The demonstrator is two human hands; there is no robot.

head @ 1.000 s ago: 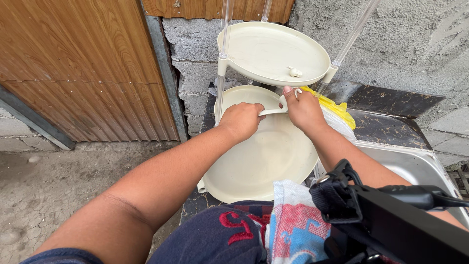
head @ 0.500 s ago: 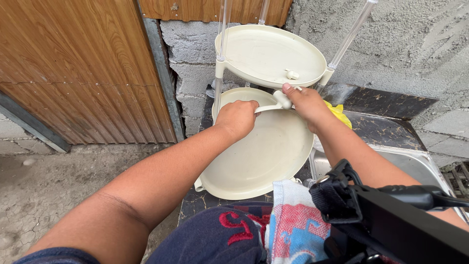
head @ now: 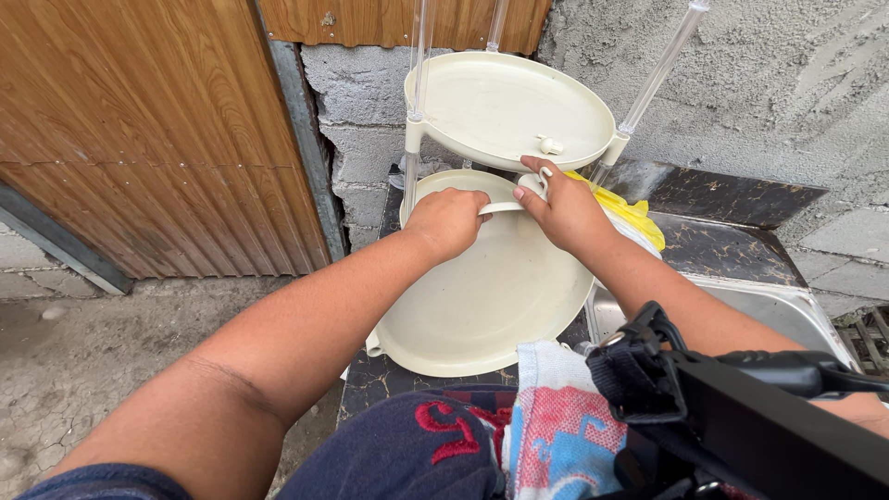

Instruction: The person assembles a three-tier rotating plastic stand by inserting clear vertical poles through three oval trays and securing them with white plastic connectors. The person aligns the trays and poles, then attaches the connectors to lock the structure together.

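Note:
A cream plastic rack has an upper oval tray [head: 491, 111] and a lower oval tray [head: 482, 296], joined by clear tube posts [head: 648, 83]. My left hand [head: 448, 220] and my right hand [head: 562, 210] meet over the far part of the lower tray. Both grip a small cream plastic piece [head: 511, 201] with a flat strip between them. My right fingers pinch its rounded end close under the upper tray's rim. A small cream knob [head: 551, 145] lies on the upper tray.
A yellow cloth or bag [head: 634, 215] lies behind my right wrist on the dark marble counter [head: 732, 241]. A steel sink [head: 796, 315] is at the right, a brown panelled door [head: 139, 139] at the left, dirt floor [head: 120, 352] below. A patterned cloth [head: 556, 426] lies on my lap.
Both hands have stayed together on the small cream piece and shifted slightly toward the upper tray's rim. The trays keep their places.

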